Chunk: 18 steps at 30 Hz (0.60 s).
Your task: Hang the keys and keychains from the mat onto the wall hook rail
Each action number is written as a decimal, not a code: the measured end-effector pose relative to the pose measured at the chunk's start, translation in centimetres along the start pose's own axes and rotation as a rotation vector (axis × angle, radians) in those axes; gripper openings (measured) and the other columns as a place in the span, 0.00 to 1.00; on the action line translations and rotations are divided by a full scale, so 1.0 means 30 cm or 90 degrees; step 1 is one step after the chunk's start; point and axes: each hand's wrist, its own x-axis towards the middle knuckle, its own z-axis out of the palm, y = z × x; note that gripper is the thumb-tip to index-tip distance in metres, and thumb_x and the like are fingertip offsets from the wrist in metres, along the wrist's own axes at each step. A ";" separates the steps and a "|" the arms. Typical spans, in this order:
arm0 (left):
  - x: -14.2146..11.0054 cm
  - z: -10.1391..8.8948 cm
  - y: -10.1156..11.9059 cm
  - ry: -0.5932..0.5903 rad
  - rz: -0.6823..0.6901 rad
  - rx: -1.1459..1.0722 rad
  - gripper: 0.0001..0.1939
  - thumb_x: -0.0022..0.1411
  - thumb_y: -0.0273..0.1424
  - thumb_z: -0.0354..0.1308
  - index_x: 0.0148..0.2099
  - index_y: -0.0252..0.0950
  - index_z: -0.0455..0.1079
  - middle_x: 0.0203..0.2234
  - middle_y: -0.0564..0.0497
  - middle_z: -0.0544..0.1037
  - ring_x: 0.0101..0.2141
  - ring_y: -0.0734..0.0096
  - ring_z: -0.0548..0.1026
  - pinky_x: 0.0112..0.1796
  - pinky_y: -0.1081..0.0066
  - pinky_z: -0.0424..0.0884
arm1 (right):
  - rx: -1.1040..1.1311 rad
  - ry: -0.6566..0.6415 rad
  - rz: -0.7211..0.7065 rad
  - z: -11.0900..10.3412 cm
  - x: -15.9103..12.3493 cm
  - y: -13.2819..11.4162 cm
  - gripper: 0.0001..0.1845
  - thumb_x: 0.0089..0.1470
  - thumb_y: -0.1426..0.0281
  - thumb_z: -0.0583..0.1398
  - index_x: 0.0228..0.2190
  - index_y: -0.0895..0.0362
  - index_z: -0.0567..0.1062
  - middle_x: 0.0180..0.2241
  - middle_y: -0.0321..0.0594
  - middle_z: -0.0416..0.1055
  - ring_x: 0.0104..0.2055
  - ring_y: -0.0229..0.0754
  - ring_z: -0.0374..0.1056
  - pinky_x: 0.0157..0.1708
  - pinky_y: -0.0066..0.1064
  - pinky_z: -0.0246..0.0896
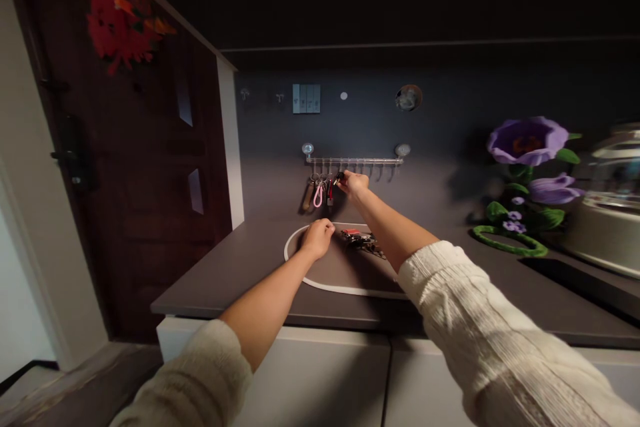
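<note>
At the hook rail [357,161] on the wall, my right hand [356,181] is closed in a pinch on a dark-headed key [339,177]. To the left of those fingers, several keys hang from the hooks, with a pink loop strap [319,195], a brown fob [307,197] and a small red item [331,191]. My left hand [318,237] is low over the counter with curled fingers; whatever they hold, if anything, is hidden. Right of it lies a pile of keys [361,240] with a red tag, inside a white-rimmed oval tray or mat [330,289].
Purple artificial flowers [527,141] with a green ring base [510,241] stand on the counter [220,273] at right, beside a pale rounded appliance [607,213]. A switch panel [306,99] is on the wall. Left is a dark door [165,227] with red flowers [117,27].
</note>
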 end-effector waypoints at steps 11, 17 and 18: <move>0.000 -0.006 0.003 0.007 -0.019 -0.027 0.07 0.55 0.27 0.49 0.30 0.34 0.68 0.27 0.49 0.74 0.30 0.73 0.69 0.34 0.72 0.64 | -0.034 0.013 0.008 -0.010 -0.005 0.035 0.06 0.49 0.77 0.54 0.22 0.60 0.65 0.17 0.32 0.64 0.18 0.29 0.60 0.18 0.21 0.62; -0.001 -0.007 0.004 0.004 -0.022 -0.039 0.07 0.55 0.26 0.49 0.30 0.34 0.68 0.26 0.50 0.73 0.29 0.73 0.69 0.34 0.73 0.64 | -0.064 -0.004 -0.005 -0.023 0.023 0.055 0.07 0.48 0.77 0.54 0.20 0.59 0.64 0.15 0.31 0.61 0.17 0.29 0.59 0.20 0.23 0.62; -0.001 -0.007 0.005 0.004 -0.025 -0.039 0.07 0.55 0.27 0.49 0.30 0.34 0.68 0.26 0.50 0.73 0.29 0.73 0.69 0.34 0.73 0.64 | -0.076 -0.018 -0.023 -0.025 0.029 0.057 0.07 0.48 0.77 0.54 0.20 0.59 0.64 0.14 0.31 0.61 0.17 0.29 0.58 0.20 0.24 0.62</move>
